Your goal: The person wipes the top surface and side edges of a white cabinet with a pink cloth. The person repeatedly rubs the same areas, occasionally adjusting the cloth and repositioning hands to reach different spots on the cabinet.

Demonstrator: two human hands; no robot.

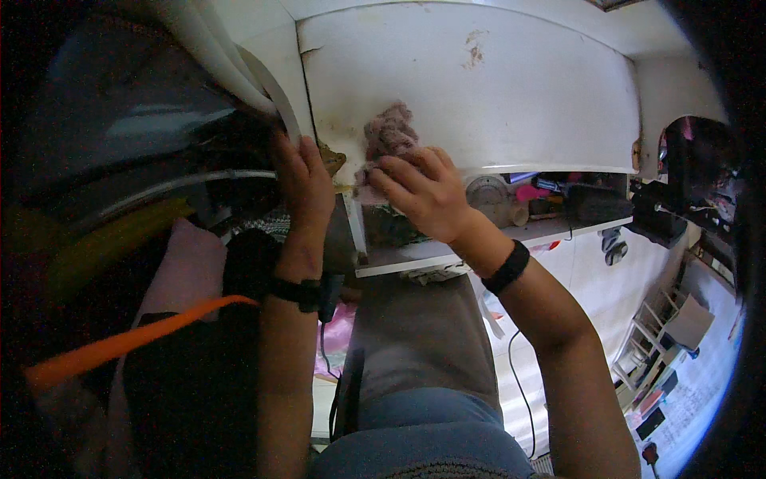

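Observation:
My right hand [423, 191] is closed on a crumpled mauve cloth [391, 132], pressed to the lower left of a white panel [495, 96]. The panel carries brownish smudges and stains. To its left, my left hand [305, 180] reaches up and grips the lower end of a curved white panel [275, 92]; part of its grip is hidden. A small brown broken-looking corner [330, 160] shows between the two hands. Both wrists wear black bands.
An open shelf space [550, 215] below the white panel holds several small items, among them a pink one [528, 192] and a dark brush-like block [594, 205]. An orange strap [136, 339] crosses the dark left side. A white rack [642, 339] stands far right.

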